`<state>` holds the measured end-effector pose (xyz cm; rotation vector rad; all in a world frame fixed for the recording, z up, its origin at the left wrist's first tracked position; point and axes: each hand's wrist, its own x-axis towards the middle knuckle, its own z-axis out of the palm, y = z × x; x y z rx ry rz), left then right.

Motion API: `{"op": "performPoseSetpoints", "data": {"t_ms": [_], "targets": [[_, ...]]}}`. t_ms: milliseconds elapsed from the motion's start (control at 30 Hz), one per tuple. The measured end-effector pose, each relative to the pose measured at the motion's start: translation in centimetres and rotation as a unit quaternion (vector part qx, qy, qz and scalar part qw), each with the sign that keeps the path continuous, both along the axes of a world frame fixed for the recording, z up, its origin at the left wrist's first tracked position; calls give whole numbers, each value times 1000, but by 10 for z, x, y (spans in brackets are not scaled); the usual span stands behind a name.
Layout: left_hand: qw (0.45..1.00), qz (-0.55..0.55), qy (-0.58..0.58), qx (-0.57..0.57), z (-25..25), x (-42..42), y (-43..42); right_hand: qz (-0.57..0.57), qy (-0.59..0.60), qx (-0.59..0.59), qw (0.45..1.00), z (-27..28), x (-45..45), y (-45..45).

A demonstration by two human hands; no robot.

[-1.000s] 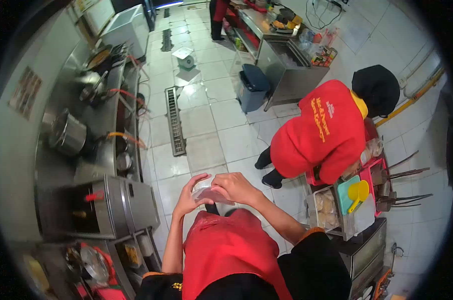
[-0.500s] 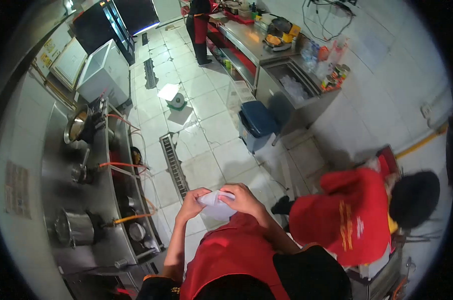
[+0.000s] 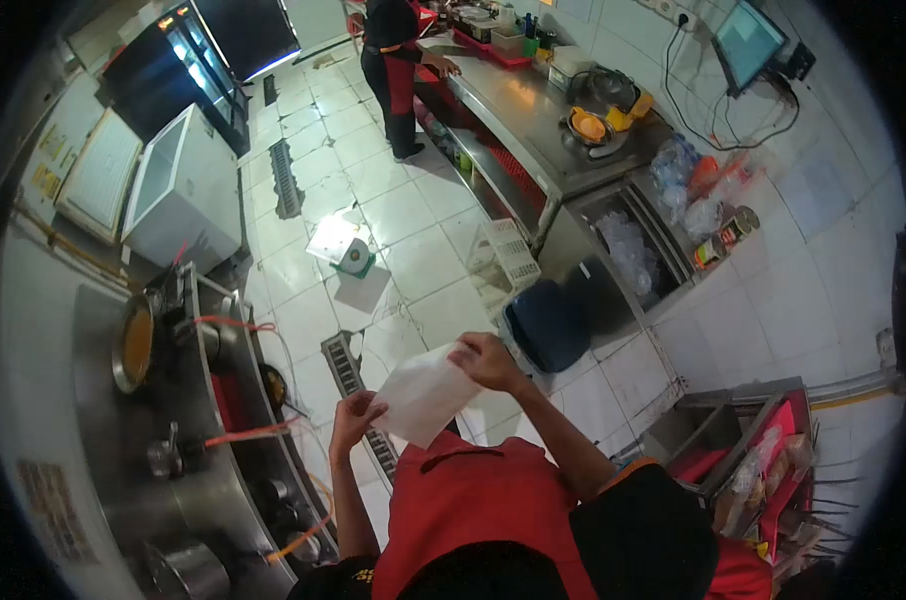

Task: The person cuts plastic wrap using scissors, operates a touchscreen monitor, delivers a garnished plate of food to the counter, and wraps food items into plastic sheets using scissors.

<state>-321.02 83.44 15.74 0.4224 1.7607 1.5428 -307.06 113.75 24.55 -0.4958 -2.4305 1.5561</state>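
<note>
A thin, whitish, slightly see-through sheet (image 3: 425, 393), paper or flat plastic bag I cannot tell, is stretched flat in front of my red apron (image 3: 483, 495). At its lower left edge, my left hand (image 3: 354, 422) pinches it between thumb and fingers. The opposite, upper right corner is gripped by my right hand (image 3: 487, 362). Both hands hang in the air above the tiled floor, well apart from each other.
A steel stove counter (image 3: 188, 465) with pots runs along the left. A blue lidded bin (image 3: 547, 326) and a white crate (image 3: 508, 255) stand ahead right, beside a steel counter (image 3: 518, 90). A scale (image 3: 348, 250) sits on the floor. Another person (image 3: 393, 75) stands at the far counter.
The sheet, bunched up between my close hands before, is now spread flat as they moved apart. My view has shifted; the person in red at right has mostly left it.
</note>
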Motion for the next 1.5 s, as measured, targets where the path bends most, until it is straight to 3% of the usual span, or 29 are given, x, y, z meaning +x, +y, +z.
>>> {"op": "performPoseSetpoints", "data": {"t_ms": [33, 100, 167, 233, 333, 433, 500, 567, 633, 700, 733, 767, 867, 967, 1033, 1233, 1300, 1333, 1433, 1500], "targets": [[1000, -6, -2, 1, -11, -37, 9, -25, 35, -41, 998, -14, -24, 21], [997, -33, -1, -75, -44, -115, 25, -55, -19, 3, 998, -5, -64, 62], [972, -79, 161, -154, -49, -183, 73, -57, -30, 68, 996, 6, -105, 98], [960, -131, 228, -96, -3, -230, 157, -44, -2, 117, 992, 15, -139, 128], [942, -228, 239, 60, 87, -263, 283, -54, -16, 110, 992, 42, -195, 167], [905, -328, 215, 163, 103, -304, 386, -69, -1, 102, 992, 57, -251, 214], [900, -368, 194, 134, 104, -332, 439, -96, 25, 65, 993, 56, -282, 251], [928, -330, 170, 29, 89, -362, 477, -106, 12, 78, 991, 58, -313, 294], [928, -338, 148, 53, 60, -398, 521, -82, 13, 12, 996, 55, -345, 340], [951, -294, 15, 94, 53, -429, 555, -44, -19, -36, 998, 33, -376, 399], [946, -290, 141, 16, 52, -453, 568, -32, 14, -63, 997, 31, -390, 423], [946, -293, 140, 9, 61, -470, 581, -23, 51, -90, 994, 29, -407, 450], [953, -214, 212, 20, 83, -523, 619, -161, 120, -156, 967, -5, -454, 542], [977, -172, 120, 48, 79, -572, 658, -270, 87, -199, 938, -13, -491, 629], [980, -184, 45, 67, 74, -601, 684, -285, 78, -202, 934, -41, -514, 688], [976, -204, 19, 74, 55, -671, 790, -355, 46, -213, 909, -56, -596, 852], [974, -216, 55, 24, 66, -688, 832, -380, 23, -226, 897, -52, -623, 908], [966, -253, 50, 24, 41, -706, 850, -390, 18, -218, 895, -45, -641, 941], [952, -301, 54, 12, 49, -737, 902, -419, 28, -175, 890, -43, -686, 1031], [946, -321, 36, 4, 45, -752, 928, -495, -64, -75, 863, -38, -712, 1085]]}}
